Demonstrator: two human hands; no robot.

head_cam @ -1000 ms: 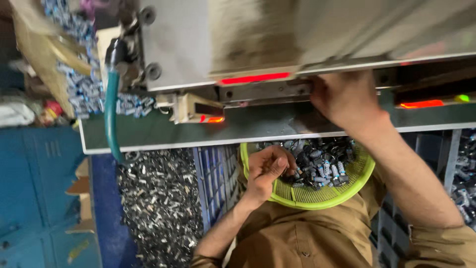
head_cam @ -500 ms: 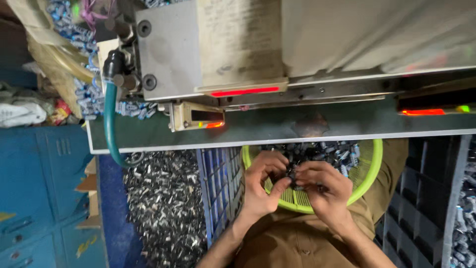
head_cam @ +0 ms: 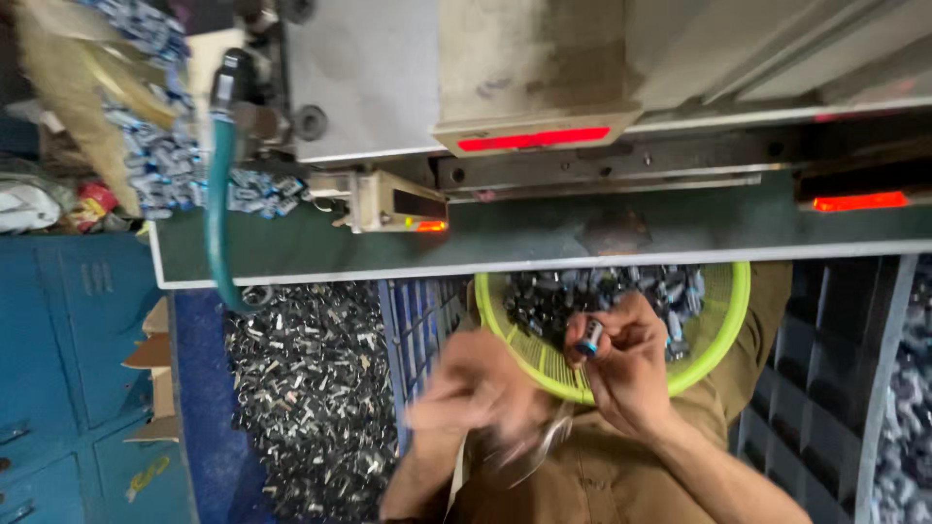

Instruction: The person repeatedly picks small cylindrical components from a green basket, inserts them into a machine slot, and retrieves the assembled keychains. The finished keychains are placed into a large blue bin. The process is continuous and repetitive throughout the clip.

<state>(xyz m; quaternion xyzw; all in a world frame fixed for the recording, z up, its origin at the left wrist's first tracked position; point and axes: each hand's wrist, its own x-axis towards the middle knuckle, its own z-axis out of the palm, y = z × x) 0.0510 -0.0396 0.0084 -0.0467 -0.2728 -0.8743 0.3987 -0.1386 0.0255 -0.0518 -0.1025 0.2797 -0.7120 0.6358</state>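
My right hand (head_cam: 631, 374) is over the near rim of a yellow-green mesh basket (head_cam: 723, 335) and pinches a small metal cylinder with a blue end (head_cam: 588, 337) between its fingertips. The basket rests on my lap and holds several small dark metal parts (head_cam: 602, 291). My left hand (head_cam: 476, 388) is to the left of the basket, below its rim, and blurred by motion. A thin pale streak shows beside its fingers; what it is and whether the hand grips anything is unclear.
A grey machine (head_cam: 505, 78) with red lit strips (head_cam: 534, 139) stands behind a dark green shelf (head_cam: 505, 238). A green hose (head_cam: 218, 204) hangs at the left. A heap of metal pieces (head_cam: 301, 388) lies below, beside blue crates (head_cam: 417, 330) and a blue cabinet (head_cam: 68, 369).
My right hand came down from the machine to the basket and now holds up a cylinder. My left hand has pulled away from the basket, down and to the left.
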